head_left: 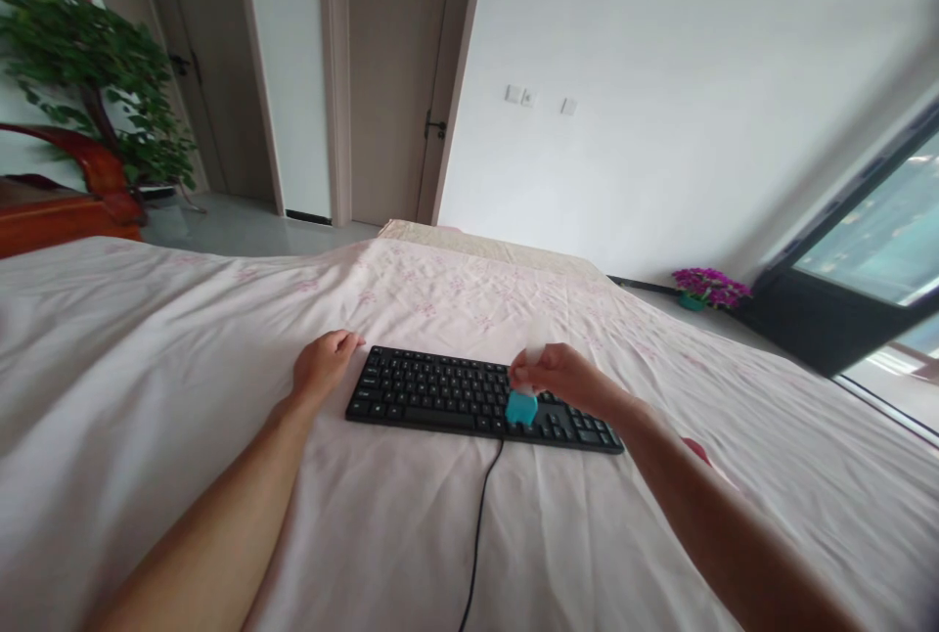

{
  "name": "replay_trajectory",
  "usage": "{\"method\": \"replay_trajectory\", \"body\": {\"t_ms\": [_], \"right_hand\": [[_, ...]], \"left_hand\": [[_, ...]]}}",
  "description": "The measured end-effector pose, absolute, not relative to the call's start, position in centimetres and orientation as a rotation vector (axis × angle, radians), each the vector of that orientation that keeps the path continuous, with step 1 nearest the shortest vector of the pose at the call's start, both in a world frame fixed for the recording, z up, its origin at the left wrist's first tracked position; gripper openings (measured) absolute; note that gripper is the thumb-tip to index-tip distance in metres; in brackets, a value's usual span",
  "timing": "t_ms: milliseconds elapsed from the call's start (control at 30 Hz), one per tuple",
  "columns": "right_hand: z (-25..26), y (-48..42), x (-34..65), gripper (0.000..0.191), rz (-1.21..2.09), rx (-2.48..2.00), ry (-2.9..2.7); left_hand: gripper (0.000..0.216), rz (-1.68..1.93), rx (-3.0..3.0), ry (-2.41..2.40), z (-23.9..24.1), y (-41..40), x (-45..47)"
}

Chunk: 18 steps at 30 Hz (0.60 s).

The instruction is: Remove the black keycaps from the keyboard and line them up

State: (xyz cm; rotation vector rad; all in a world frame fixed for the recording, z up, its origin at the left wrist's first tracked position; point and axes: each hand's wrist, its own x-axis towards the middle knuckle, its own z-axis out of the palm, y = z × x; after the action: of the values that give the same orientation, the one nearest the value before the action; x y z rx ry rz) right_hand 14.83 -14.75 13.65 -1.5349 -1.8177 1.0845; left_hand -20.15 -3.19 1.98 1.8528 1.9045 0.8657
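A black keyboard (432, 387) lies on the pale flowered cloth, its cable running toward me. Beside its far left corner, my left hand (321, 364) rests on the cloth with fingers curled together; I see nothing in them. Above the right part of the keys, my right hand (554, 370) pinches a small brush (521, 408) by its pale, translucent handle. The brush's turquoise end points down over the keys near the arrow-key area. Whether it touches the keys I cannot tell. The handle's top is blurred.
The cloth (396, 534) spreads wide, wrinkled in places. A black cable (480, 524) runs to the near edge. Something red (696, 451) shows partly behind my right forearm. Beyond are a wooden armchair (95, 172), a leafy plant (95, 74), doors and purple flowers (711, 287).
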Motion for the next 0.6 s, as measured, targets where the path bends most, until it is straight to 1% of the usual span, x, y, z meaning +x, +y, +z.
{"method": "replay_trajectory", "body": {"t_ms": [100, 167, 267, 367, 467, 533, 600], "right_hand": [[13.5, -13.1, 10.1, 0.021, 0.934, -1.243, -1.92], [12.8, -11.6, 6.9, 0.022, 0.904, -1.096, -1.951], [11.6, -9.8, 4.1, 0.024, 0.858, -1.018, -2.043], [12.0, -9.0, 4.4, 0.022, 0.684, -1.227, -2.242], [14.1, -9.1, 6.1, 0.02, 0.362, -1.626, -2.443], [15.4, -9.3, 6.7, 0.02, 0.121, -1.796, -2.456], [16.0, -9.5, 6.1, 0.02, 0.125, -1.754, -2.387]], "left_hand": [[0.036, 0.887, 1.86, 1.881, 2.1, -3.3, -20.2], [0.036, 0.9, 1.85, 1.862, 2.1, -3.2, -20.2], [0.036, 0.912, 1.842, 1.845, 2.1, -3.0, -20.2], [0.037, 0.919, 1.852, 1.836, 2.1, -3.0, -20.3], [0.038, 0.918, 1.85, 1.832, 2.2, -3.0, -20.3], [0.038, 0.919, 1.852, 1.837, 2.2, -3.1, -20.2], [0.037, 0.923, 1.859, 1.852, 2.1, -3.0, -20.2]]}}
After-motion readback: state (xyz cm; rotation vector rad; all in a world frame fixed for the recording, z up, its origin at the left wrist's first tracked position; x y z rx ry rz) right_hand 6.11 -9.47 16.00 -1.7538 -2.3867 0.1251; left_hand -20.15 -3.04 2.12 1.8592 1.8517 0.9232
